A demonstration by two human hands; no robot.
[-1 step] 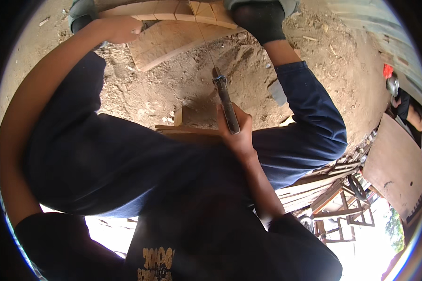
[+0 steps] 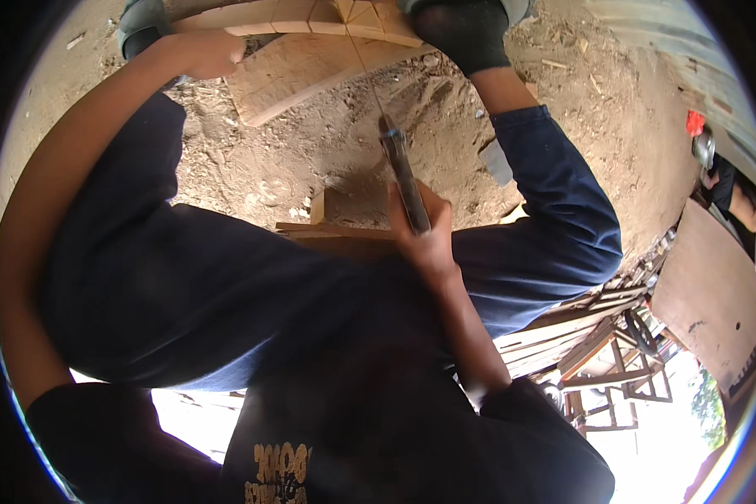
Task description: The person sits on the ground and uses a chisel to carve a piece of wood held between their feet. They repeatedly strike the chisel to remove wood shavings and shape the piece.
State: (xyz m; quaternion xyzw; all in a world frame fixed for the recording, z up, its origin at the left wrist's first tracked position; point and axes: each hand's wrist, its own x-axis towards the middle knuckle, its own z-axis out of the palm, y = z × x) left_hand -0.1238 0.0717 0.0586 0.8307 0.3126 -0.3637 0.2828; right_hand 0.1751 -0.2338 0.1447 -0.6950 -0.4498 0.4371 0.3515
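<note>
My right hand (image 2: pixel 426 231) is closed around the dark handle of a handsaw (image 2: pixel 406 181). The thin blade, seen nearly edge-on, runs away from me to a curved wooden piece (image 2: pixel 290 17) and meets it right of its middle. Several lines cross that curved piece. At its near left edge my left hand (image 2: pixel 212 55) is closed, its fingers partly hidden. My feet, in dark socks and grey footwear, are at the two ends; the right foot (image 2: pixel 462 29) bears on the wood.
A flat wooden board (image 2: pixel 290 76) lies on the dirt ground under the curved piece. Wood chips are scattered about. A small wood block (image 2: pixel 317 207) and a plank (image 2: pixel 344 238) lie near my legs. Corrugated sheeting (image 2: pixel 664 34), a person's arm (image 2: pixel 743 210) and a wooden frame (image 2: pixel 617 370) are at the right.
The saw handle has shifted slightly away from me and is a little more blurred. My left hand and the curved wood have barely moved in the picture.
</note>
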